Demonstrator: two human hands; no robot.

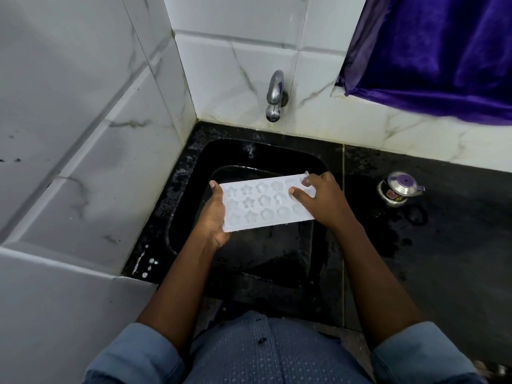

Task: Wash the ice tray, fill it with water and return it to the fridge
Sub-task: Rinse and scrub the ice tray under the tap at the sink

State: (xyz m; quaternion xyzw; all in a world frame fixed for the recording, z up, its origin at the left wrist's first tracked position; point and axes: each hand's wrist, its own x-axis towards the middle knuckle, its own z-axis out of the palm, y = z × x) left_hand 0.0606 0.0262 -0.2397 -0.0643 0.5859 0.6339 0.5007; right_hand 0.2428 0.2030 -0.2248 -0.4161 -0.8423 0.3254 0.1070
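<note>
The ice tray (260, 203) is held level over the black sink (277, 153), its long axis running left to right and its moulds facing up. The left hand (213, 217) wraps the left short end, and the right hand's (321, 200) fingers (297, 194) clamp the right end. The tap (275, 95) sits beyond the far edge, with no stream showing. The tiled wall is close on the left, and the wet table (443, 231) lies to the right.

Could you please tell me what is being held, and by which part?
The ice tray: the left hand grips its left short end, the right hand its right end.
</note>
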